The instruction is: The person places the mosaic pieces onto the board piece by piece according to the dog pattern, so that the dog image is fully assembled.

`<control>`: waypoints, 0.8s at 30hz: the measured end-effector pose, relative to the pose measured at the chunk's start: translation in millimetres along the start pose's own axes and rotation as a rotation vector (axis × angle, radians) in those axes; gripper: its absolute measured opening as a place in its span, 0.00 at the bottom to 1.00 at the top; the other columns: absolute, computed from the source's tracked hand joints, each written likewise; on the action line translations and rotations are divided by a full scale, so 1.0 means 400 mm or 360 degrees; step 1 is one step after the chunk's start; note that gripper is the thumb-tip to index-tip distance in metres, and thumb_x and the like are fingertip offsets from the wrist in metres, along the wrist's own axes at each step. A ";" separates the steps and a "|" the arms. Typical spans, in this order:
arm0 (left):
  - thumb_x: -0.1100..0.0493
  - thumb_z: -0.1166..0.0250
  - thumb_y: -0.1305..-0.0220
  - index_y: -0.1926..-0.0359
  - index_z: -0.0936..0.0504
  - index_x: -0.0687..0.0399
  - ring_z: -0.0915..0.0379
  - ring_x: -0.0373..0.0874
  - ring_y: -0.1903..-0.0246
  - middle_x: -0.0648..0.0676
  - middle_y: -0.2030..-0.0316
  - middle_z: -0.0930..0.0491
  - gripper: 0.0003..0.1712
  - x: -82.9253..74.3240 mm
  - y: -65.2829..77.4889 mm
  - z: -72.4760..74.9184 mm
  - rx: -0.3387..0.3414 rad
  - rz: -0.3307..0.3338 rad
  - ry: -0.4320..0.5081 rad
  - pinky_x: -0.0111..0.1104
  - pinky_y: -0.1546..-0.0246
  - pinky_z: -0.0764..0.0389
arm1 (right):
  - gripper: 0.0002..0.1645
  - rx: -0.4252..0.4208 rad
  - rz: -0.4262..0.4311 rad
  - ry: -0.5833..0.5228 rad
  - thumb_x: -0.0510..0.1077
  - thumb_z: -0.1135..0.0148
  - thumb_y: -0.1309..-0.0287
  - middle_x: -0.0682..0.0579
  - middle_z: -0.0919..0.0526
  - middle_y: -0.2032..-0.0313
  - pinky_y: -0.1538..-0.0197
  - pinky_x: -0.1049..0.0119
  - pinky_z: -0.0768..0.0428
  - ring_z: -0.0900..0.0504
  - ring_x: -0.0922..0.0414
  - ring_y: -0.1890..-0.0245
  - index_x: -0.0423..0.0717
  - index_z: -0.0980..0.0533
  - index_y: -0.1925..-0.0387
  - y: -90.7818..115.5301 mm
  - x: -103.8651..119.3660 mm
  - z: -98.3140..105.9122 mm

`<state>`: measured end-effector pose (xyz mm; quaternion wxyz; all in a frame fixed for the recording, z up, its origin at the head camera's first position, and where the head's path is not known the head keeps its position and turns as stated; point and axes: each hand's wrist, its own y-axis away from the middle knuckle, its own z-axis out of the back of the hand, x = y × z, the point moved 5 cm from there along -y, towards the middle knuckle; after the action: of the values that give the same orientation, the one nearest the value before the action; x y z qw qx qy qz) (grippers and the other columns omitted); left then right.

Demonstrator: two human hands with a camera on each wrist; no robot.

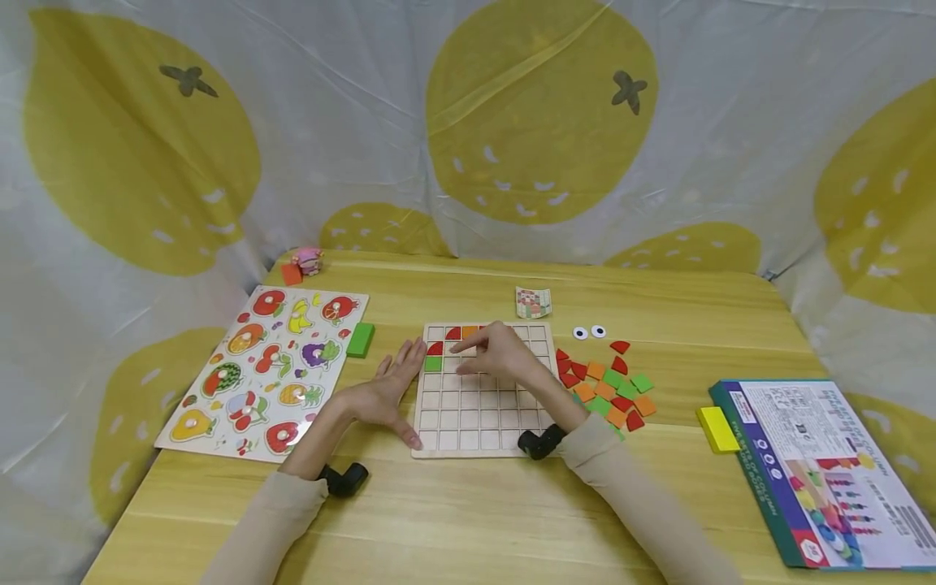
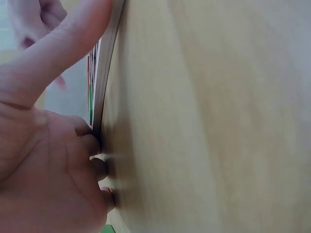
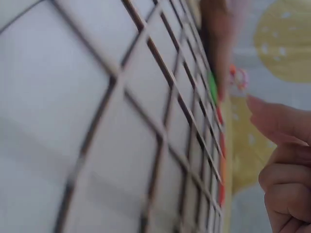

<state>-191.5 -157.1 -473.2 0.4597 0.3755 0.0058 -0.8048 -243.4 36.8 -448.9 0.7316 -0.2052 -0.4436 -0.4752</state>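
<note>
A wooden grid board lies flat on the table. Along its left edge rests my left hand, fingers spread and thumb at the lower left corner; the left wrist view shows fingertips against the board's side. Over the upper part of the board hovers my right hand. Its thumb and index finger stand apart with nothing between them, and the other fingers curl inward in the right wrist view. In the grid's left column sit a red quarter-round piece and a green square. The top row holds an orange square between red pieces, partly hidden by the right hand.
Loose red, orange and green pieces lie right of the board. Behind are a small pattern card and googly eyes. A fruit puzzle and green block lie left; a box and yellow block right.
</note>
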 end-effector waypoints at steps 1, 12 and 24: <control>0.42 0.18 0.71 0.26 0.76 0.59 0.89 0.56 0.26 0.58 0.25 0.83 0.88 -0.001 -0.001 0.000 0.0001 -0.0005 0.0004 0.57 0.27 0.77 | 0.18 -0.0010 -0.0009 0.0007 0.42 0.26 0.53 0.57 0.37 0.87 0.80 0.72 0.43 0.42 0.61 0.85 0.47 0.14 0.56 0.020 -0.012 0.028; 0.42 0.18 0.71 0.25 0.75 0.58 0.88 0.56 0.25 0.58 0.25 0.82 0.87 -0.006 -0.004 -0.001 0.0008 0.0018 -0.0031 0.56 0.27 0.76 | 0.17 -0.0225 -0.0384 -0.0016 0.42 0.29 0.48 0.57 0.43 0.87 0.81 0.70 0.42 0.44 0.60 0.86 0.44 0.17 0.55 0.239 -0.258 0.279; 0.40 0.19 0.70 0.25 0.74 0.57 0.87 0.57 0.25 0.58 0.25 0.81 0.87 -0.006 -0.005 0.000 0.0001 0.0003 -0.0049 0.58 0.27 0.75 | 0.16 -0.0193 -0.0367 0.0011 0.41 0.27 0.50 0.58 0.43 0.88 0.81 0.70 0.42 0.44 0.60 0.87 0.45 0.16 0.57 0.237 -0.292 0.285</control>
<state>-192.2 -154.3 -472.3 0.4604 0.3633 -0.0020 -0.8100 -230.0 223.1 -476.6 0.6599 -0.1951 -0.4321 -0.5829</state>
